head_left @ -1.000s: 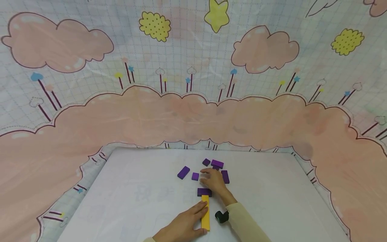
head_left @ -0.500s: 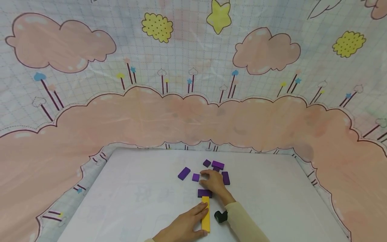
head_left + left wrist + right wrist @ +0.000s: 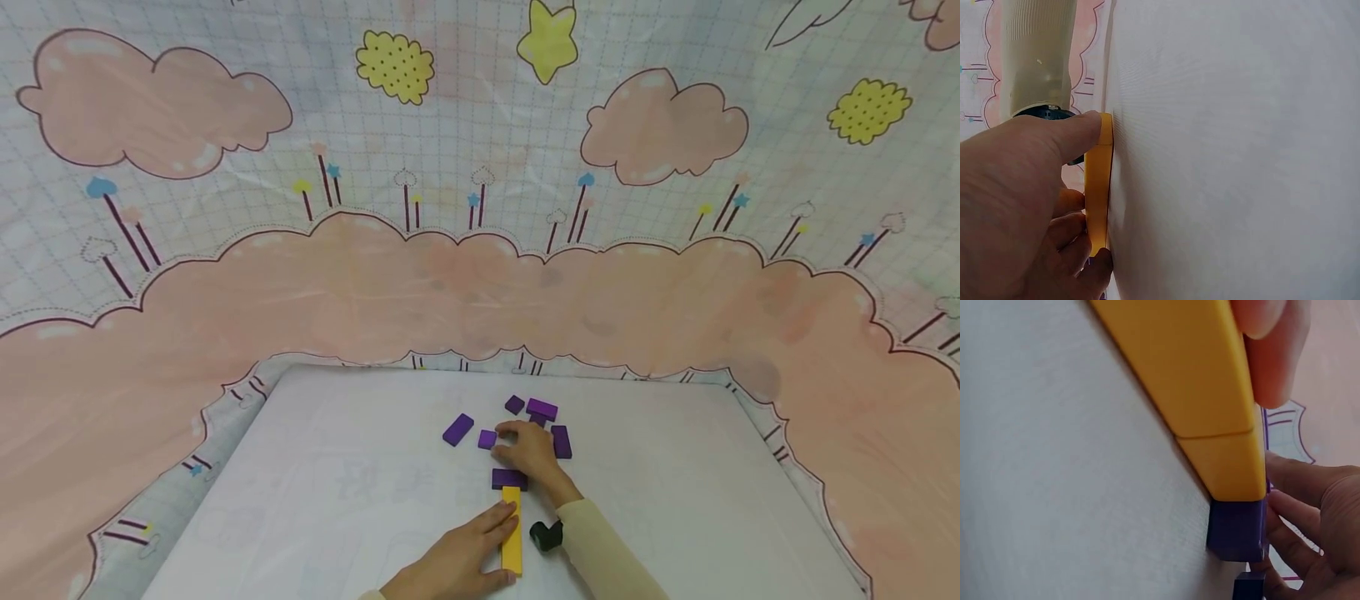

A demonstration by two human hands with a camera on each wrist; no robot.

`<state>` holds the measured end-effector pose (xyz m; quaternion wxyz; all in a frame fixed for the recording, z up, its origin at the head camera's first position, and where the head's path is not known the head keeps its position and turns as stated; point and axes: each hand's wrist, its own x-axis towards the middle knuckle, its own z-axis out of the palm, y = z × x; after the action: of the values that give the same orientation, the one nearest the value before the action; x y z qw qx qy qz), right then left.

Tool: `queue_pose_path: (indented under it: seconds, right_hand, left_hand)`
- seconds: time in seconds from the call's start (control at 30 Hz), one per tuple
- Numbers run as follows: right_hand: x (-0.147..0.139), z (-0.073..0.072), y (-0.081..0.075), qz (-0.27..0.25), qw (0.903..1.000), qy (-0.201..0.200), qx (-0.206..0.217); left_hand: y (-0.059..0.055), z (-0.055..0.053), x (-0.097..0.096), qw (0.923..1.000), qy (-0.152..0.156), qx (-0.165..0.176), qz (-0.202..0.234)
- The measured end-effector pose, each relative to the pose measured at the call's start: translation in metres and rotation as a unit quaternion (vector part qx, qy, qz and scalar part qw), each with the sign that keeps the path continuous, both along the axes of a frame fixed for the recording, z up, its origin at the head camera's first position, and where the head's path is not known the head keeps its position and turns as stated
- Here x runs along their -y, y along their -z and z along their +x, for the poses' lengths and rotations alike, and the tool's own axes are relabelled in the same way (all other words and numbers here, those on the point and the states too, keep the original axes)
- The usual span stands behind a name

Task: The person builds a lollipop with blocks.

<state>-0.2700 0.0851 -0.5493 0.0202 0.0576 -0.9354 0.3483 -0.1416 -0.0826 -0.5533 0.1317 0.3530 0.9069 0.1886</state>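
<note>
In the head view I see hardly any change: left hand (image 3: pixel 465 550) and right hand (image 3: pixel 532 454) keep their places, so the layout seems steady, with open worktop (image 3: pixel 337 467) either side. Left wrist: that grip pinches the yellow bar (image 3: pixel 1098 181). Right wrist: the bar meets a purple block (image 3: pixel 1238 530); the right grip's hold I can't tell.

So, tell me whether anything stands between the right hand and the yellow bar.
Yes. In the head view, a purple block lies crosswise at the far end of the yellow bar, between the bar and the right hand. Nothing else visible stands between them.
</note>
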Motion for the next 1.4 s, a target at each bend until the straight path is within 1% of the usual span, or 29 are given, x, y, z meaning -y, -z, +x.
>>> queue_pose_path:
  seconds: [0.23, 0.5, 0.63, 0.83, 0.97, 1.17, 1.3, 1.4]
  right_hand:
    - [0.001, -0.001, 0.001, 0.007, 0.9999, 0.001, -0.015]
    - [0.004, -0.001, 0.004, 0.000, 0.9997, 0.003, -0.024]
    - [0.004, -0.001, 0.005, 0.000, 0.9994, -0.002, -0.034]
    - [0.003, -0.001, 0.005, -0.007, 0.9998, 0.003, -0.019]
    - [0.001, 0.000, 0.001, -0.026, 0.9996, 0.006, -0.003]
    - [-0.003, 0.007, -0.012, -0.067, 0.9975, 0.010, 0.019]
    - [-0.007, 0.010, -0.020, -0.083, 0.9964, 0.002, 0.013]
    - [-0.010, 0.012, -0.024, -0.084, 0.9964, -0.012, -0.006]
  left_hand:
    - [0.000, 0.000, -0.001, 1.0000, -0.004, -0.001, 0.001]
    - [0.000, 0.001, -0.001, 0.9999, -0.004, 0.001, 0.010]
    - [0.000, 0.002, 0.000, 0.9999, 0.000, -0.010, 0.010]
    - [-0.001, 0.002, 0.001, 0.9997, 0.007, -0.021, 0.008]
    - [0.000, 0.000, 0.000, 0.9997, 0.008, -0.023, 0.005]
    - [0.003, 0.000, -0.001, 0.9996, 0.006, -0.027, -0.001]
    - [0.002, 0.000, -0.001, 0.9998, 0.002, -0.019, -0.002]
    - [0.002, 0.000, -0.001, 0.9999, 0.001, -0.014, 0.000]
